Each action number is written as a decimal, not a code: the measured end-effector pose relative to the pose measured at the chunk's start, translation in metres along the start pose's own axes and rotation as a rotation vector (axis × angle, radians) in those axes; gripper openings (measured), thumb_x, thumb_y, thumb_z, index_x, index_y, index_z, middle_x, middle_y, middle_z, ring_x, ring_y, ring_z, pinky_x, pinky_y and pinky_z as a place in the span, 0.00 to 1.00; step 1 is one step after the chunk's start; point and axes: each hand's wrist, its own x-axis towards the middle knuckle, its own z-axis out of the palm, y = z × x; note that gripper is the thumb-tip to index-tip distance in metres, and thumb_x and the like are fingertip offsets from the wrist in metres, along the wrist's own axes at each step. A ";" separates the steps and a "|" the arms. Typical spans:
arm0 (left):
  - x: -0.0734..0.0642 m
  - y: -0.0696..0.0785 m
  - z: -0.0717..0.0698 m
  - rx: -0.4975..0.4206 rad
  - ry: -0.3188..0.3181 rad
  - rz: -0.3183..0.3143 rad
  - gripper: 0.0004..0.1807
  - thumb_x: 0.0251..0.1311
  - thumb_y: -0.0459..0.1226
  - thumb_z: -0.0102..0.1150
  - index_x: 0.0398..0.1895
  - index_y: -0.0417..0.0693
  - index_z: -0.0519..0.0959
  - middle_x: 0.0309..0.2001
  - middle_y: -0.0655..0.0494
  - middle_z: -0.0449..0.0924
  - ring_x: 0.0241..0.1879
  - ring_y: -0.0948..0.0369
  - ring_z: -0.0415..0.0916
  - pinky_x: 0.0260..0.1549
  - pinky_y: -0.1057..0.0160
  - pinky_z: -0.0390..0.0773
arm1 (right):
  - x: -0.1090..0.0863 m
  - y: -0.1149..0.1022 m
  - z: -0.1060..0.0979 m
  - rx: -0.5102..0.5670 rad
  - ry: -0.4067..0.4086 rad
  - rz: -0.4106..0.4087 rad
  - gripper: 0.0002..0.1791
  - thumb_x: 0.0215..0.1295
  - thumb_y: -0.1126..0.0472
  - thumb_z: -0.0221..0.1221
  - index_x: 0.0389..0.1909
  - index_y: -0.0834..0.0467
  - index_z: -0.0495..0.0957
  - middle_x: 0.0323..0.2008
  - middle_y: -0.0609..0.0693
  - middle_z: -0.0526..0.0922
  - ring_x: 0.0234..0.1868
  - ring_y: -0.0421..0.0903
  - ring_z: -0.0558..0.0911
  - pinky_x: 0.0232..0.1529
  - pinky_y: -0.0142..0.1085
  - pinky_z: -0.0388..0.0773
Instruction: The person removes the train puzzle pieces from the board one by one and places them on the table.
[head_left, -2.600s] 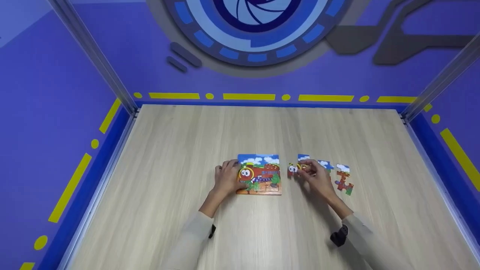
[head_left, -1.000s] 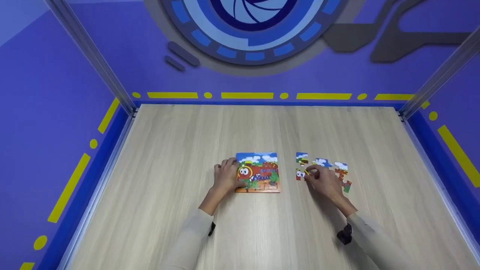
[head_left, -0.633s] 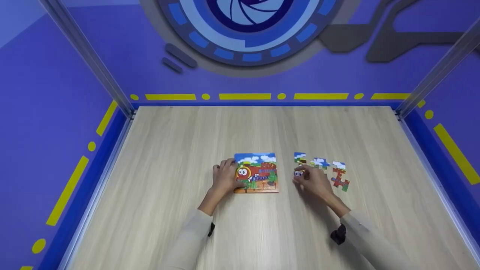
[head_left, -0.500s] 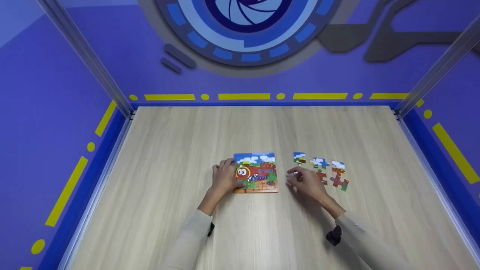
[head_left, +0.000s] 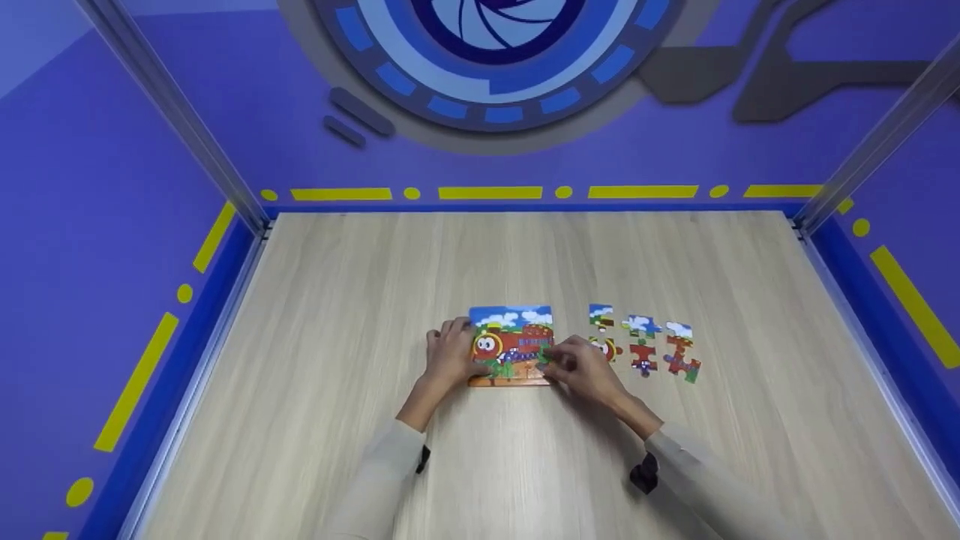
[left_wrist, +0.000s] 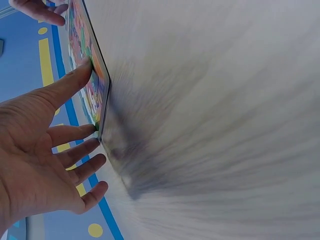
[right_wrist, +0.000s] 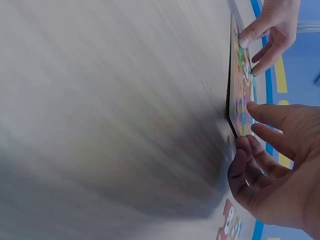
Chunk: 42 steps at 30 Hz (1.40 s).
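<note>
A person worked at a jigsaw with a train picture, the puzzle board (head_left: 514, 341) flat on the wooden table (head_left: 510, 465). The left grip (head_left: 448, 358) rested at the board's left edge, fingers loosely spread and thumb laid on the printed face, apparently to steady it. The right grip (head_left: 591, 373) was at the board's opposite edge, thumb and forefinger bent toward each other and only slightly parted; whether a piece sat between them could not be told.

The job looked partway along. Six pieces appeared to lie off the board in three short columns to its right: a sky piece (head_left: 601, 315) above the train-face piece (head_left: 602, 349), a cloud piece (head_left: 641, 325) above a red piece (head_left: 643, 357), and a farther cloud piece (head_left: 679, 330) above a red-and-green piece (head_left: 682, 365). The upper two rows seemed laid out there, the bottom row missing. The board showed the full train, face included, so it likely carried a printed guide; how many pieces sat on it was unclear.
</note>
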 end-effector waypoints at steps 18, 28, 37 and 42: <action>-0.001 0.010 -0.001 0.120 0.031 0.033 0.37 0.47 0.49 0.80 0.60 0.41 0.81 0.66 0.43 0.74 0.67 0.46 0.68 0.65 0.40 0.64 | 0.012 -0.009 0.010 -0.072 -0.059 0.030 0.25 0.62 0.65 0.70 0.60 0.63 0.81 0.49 0.57 0.79 0.42 0.47 0.75 0.43 0.39 0.72; -0.008 0.013 0.012 -0.005 0.054 0.035 0.36 0.53 0.53 0.75 0.66 0.54 0.78 0.67 0.38 0.68 0.67 0.42 0.66 0.61 0.38 0.64 | 0.020 -0.015 0.011 -0.029 -0.093 0.114 0.20 0.59 0.65 0.72 0.53 0.61 0.83 0.44 0.54 0.80 0.42 0.47 0.76 0.47 0.43 0.74; -0.009 0.010 0.018 0.023 0.106 0.068 0.36 0.52 0.54 0.76 0.65 0.57 0.78 0.65 0.39 0.70 0.65 0.42 0.66 0.60 0.37 0.64 | 0.024 -0.015 0.008 -0.020 -0.131 0.137 0.21 0.58 0.68 0.72 0.53 0.62 0.82 0.42 0.55 0.80 0.41 0.47 0.75 0.45 0.42 0.73; -0.008 0.007 0.019 0.015 0.114 0.057 0.37 0.51 0.55 0.76 0.65 0.57 0.78 0.65 0.41 0.70 0.65 0.43 0.65 0.59 0.37 0.64 | 0.026 -0.016 0.009 0.001 -0.130 0.154 0.27 0.59 0.69 0.71 0.61 0.62 0.78 0.42 0.54 0.80 0.41 0.46 0.75 0.43 0.39 0.73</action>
